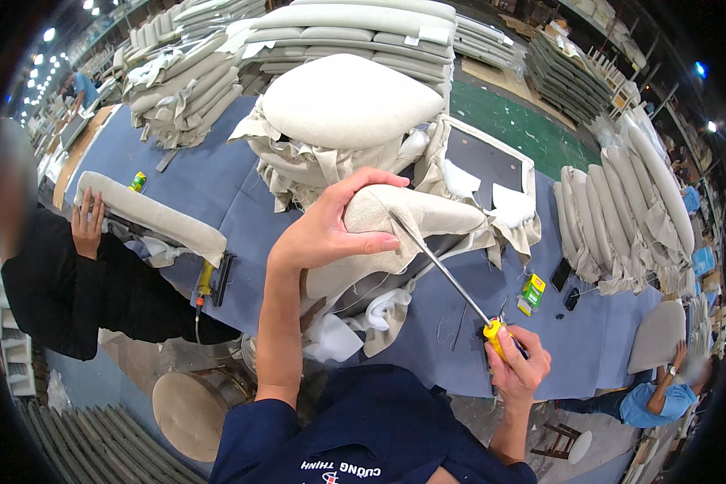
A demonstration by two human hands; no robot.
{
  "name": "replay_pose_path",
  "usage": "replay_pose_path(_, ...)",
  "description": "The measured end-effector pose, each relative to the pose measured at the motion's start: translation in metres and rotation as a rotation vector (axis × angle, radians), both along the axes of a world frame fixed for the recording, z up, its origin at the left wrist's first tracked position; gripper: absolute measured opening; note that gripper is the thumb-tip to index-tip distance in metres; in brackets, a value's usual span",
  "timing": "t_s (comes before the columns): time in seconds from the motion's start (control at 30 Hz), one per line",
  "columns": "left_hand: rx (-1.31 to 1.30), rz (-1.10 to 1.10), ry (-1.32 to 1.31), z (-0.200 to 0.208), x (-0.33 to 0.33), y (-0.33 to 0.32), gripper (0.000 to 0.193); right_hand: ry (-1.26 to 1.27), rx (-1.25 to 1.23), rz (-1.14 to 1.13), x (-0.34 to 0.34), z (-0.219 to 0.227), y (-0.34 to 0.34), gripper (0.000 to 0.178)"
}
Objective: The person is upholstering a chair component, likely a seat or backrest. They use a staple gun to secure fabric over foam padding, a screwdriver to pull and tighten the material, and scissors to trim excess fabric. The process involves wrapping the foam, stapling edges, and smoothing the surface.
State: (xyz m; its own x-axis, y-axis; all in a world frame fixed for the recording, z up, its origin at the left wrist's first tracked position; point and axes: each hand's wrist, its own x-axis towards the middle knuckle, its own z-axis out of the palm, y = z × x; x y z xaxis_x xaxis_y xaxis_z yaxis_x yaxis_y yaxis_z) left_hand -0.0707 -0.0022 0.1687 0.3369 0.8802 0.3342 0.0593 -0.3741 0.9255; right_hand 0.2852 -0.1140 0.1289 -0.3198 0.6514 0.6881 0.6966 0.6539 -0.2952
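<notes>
Dark blue shirt [363,427] of the person fills the lower middle, with both forearms rising from it. Left hand [331,230] is clamped over the rounded end of a beige seat cushion [415,222], thumb pressed along its near face and fingers curled over the top, so the cushion end sits inside the grasp and the rest extends to the right of it. Right hand [516,363] is closed in a fist around the yellow handle of a screwdriver [452,282]; the handle lies within the fist, and the metal shaft runs up and left from it, its tip touching the cushion fabric just beside the left thumb. Cushion rests on the blue table [218,185], on loose white padding and fabric. Behind it stands a pile of upholstered cushions [347,105]. A small green and yellow box [532,292] lies on the table near the right hand. At left, another person's hand [87,222] rests on a second cushion [149,216].
</notes>
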Motion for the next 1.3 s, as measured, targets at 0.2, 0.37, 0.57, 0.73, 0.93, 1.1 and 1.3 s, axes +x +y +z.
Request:
replay_pose_path(0.2,-0.017,0.017,0.033,0.0,0.003,-0.001,0.07,-0.123,0.054,0.036,0.014,0.031,0.014,0.038)
replay_pose_path(0.37,-0.081,0.011,0.02,0.004,0.004,-0.001,0.073,-0.213,0.051,0.068,0.027,0.058,0.023,0.038)
replay_pose_path(0.57,-0.094,0.004,0.03,0.009,0.008,-0.001,0.072,-0.238,0.093,0.059,0.037,0.064,0.028,0.039)
replay_pose_path(0.73,-0.1,0.009,0.009,0.006,0.009,0.002,0.073,-0.141,-0.132,0.023,0.03,0.056,0.022,0.043)
replay_pose_path(0.93,-0.063,-0.021,-0.017,0.002,0.005,0.003,0.07,0.058,-0.338,0.013,0.011,0.056,0.015,0.047)
replay_pose_path(1.1,-0.045,-0.029,-0.005,0.003,0.004,0.004,0.069,0.037,-0.266,0.025,0.016,0.057,0.011,0.042)
replay_pose_path(1.3,-0.086,0.0,0.008,0.005,0.006,0.005,0.075,-0.008,-0.186,0.056,0.022,0.045,0.014,0.04)
